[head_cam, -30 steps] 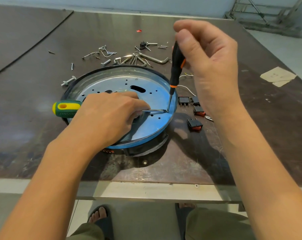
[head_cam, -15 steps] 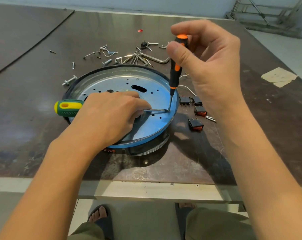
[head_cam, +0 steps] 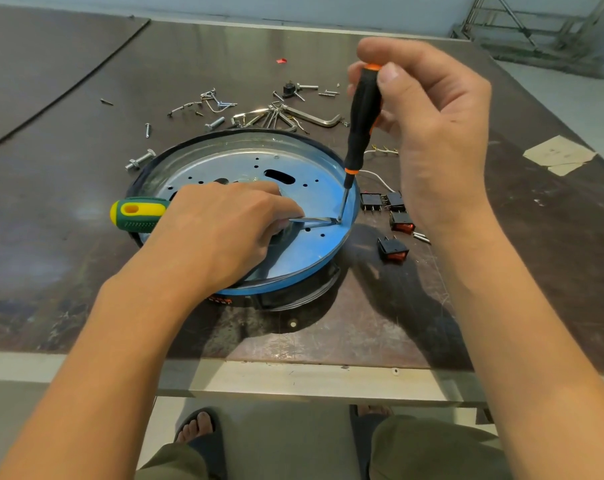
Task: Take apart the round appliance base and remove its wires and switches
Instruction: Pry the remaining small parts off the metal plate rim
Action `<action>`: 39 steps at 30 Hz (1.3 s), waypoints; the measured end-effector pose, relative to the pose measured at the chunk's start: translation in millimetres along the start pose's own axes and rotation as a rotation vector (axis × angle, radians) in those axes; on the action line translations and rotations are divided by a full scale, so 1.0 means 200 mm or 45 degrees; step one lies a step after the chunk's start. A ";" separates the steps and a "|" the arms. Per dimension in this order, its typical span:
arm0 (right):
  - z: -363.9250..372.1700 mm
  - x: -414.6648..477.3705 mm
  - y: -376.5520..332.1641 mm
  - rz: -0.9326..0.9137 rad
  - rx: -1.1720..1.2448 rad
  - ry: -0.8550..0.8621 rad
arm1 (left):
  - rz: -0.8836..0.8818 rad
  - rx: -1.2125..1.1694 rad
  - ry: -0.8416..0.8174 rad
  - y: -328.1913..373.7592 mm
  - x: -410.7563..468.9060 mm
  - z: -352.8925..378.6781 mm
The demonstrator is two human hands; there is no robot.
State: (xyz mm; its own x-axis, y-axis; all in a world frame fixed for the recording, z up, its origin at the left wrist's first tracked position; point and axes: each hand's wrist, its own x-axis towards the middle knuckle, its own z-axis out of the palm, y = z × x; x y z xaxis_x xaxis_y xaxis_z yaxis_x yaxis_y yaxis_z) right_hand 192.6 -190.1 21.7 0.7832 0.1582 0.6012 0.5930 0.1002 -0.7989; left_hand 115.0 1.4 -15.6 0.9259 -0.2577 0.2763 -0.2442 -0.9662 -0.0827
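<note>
Since half a second ago, right thumb is sitting higher on the handle, next to the orange cap; driver tip is staying on the same spot, left hand unmoved.

Right hand [head_cam: 439, 133] is pinching the black-and-orange screwdriver [head_cam: 362, 112] near its top between thumb and curled fingertips, shaft leaning slightly, tip resting on the floor of the round base [head_cam: 311, 247] close to its right rim.

Left hand [head_cam: 224, 230] is gripping the green-and-yellow screwdriver [head_cam: 137, 214], fingers curled over the shank, handle sticking out left past the rim. Its flat blade is lying almost level, its end meeting the small driver's tip. Whether a screw is sitting under the two tips: cannot tell.

Base is lying on the dark table [head_cam: 85, 254] near the front edge, shiny perforated pan facing up, black housing showing underneath.

Just right of the base, rocker switches [head_cam: 394, 249] are lying loose, four counted, with a white wire [head_cam: 376, 178] behind them. Beyond the far rim, hex keys [head_cam: 314, 117], bolts [head_cam: 141, 161] and small screws are lying scattered. A scrap of tan tape [head_cam: 558, 154] is lying far right.
</note>
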 end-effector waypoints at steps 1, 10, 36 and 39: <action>0.01 0.00 0.00 -0.008 -0.021 -0.002 | 0.000 0.007 0.001 0.00 0.00 0.00; 0.02 -0.01 0.00 0.032 0.038 0.038 | 0.021 0.000 0.004 0.00 0.00 0.01; 0.01 -0.01 -0.03 -0.007 -0.099 -0.037 | 0.020 -0.003 -0.002 -0.01 0.01 0.02; 0.00 -0.01 -0.02 -0.056 -0.157 -0.058 | 0.017 0.003 -0.004 -0.01 0.00 0.02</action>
State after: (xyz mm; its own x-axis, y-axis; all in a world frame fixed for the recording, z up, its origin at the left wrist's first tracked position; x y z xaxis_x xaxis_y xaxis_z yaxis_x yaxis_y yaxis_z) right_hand 188.2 -190.4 24.3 0.7483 0.2012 0.6321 0.6474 -0.0134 -0.7620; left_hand 117.4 2.9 -18.8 0.9234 -0.2704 0.2724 -0.2558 -0.9627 -0.0887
